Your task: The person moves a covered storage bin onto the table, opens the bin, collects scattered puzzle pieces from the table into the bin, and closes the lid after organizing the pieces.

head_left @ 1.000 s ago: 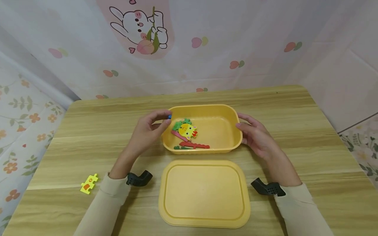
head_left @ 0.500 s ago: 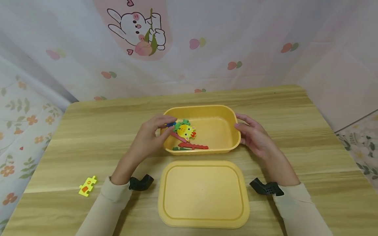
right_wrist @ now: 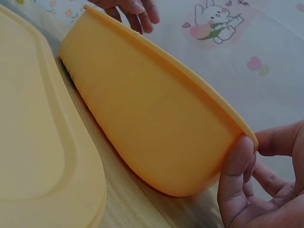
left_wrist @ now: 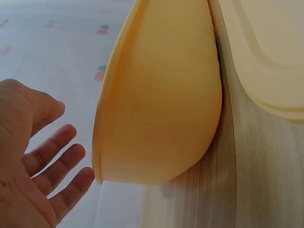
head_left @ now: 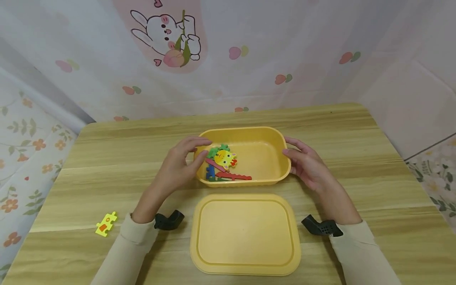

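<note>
A yellow plastic box (head_left: 263, 160) stands without its lid on the wooden table. My left hand (head_left: 174, 166) is at the box's left end, fingers relaxed and parted, holding nothing. The left wrist view shows that hand's bare fingers (left_wrist: 57, 164) beside the rim. My right hand (head_left: 310, 164) pinches the rim at the right end, the thumb (right_wrist: 235, 166) pressing the outer wall. Inside, to the left, lie a blue puzzle piece (head_left: 210, 171), a yellow giraffe-head piece (head_left: 223, 159), green pieces (head_left: 224, 147), a pink piece (head_left: 215, 165) and a wavy red strip (head_left: 236, 176).
The box's yellow lid (head_left: 246, 233) lies flat in front of it, between my forearms. A yellow puzzle piece with orange marks (head_left: 106, 224) lies on the table left of my left sleeve. A printed curtain (head_left: 249, 67) hangs behind the table's back edge.
The blue piece has gone from my left fingers, over the rim, into the box's front left corner. My left fingers have let go of it. The right hand keeps its hold on the rim.
</note>
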A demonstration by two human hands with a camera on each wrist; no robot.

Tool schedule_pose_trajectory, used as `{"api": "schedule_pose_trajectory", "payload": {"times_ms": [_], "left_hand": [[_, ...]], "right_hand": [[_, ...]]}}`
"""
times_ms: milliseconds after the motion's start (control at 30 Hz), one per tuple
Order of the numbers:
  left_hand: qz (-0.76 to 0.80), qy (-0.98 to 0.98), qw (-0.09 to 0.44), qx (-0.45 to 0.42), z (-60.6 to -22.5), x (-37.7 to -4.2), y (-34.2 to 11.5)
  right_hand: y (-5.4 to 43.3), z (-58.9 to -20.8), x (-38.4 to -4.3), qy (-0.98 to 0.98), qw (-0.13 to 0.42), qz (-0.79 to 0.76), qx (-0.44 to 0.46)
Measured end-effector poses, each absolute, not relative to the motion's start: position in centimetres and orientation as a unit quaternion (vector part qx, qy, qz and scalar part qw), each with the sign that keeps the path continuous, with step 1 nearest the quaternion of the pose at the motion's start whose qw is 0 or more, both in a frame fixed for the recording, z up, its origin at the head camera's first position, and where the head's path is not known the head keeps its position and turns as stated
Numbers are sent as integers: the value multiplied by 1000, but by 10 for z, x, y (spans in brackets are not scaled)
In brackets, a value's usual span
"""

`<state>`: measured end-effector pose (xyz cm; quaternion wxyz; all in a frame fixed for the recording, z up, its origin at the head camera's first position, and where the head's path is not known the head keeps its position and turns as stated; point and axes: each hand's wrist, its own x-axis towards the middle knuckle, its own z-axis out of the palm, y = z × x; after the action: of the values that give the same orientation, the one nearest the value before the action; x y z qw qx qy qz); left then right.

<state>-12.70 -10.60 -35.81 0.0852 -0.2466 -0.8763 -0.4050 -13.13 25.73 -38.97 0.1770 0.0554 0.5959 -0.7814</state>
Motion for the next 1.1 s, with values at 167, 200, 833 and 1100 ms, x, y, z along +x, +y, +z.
{"api": "schedule_pose_trajectory", "payload": {"times_ms": [167,200,833,1100], "left_hand": [[-391,-878,96,-260,-358,-125,-111],[-383,-880,99,-264,-358,-124,-112],[-307,-907,135,-254,-361,-104,-147],[-293,-916,142,-233,-370,-92,-175]], "right_hand": [[255,-391,-132,590,179,-786,49],[255,-390,-132,589,180,-786,47],[256,-387,-132,592,184,-783,47],[257,-389,-131,589,182,-786,47]]}}
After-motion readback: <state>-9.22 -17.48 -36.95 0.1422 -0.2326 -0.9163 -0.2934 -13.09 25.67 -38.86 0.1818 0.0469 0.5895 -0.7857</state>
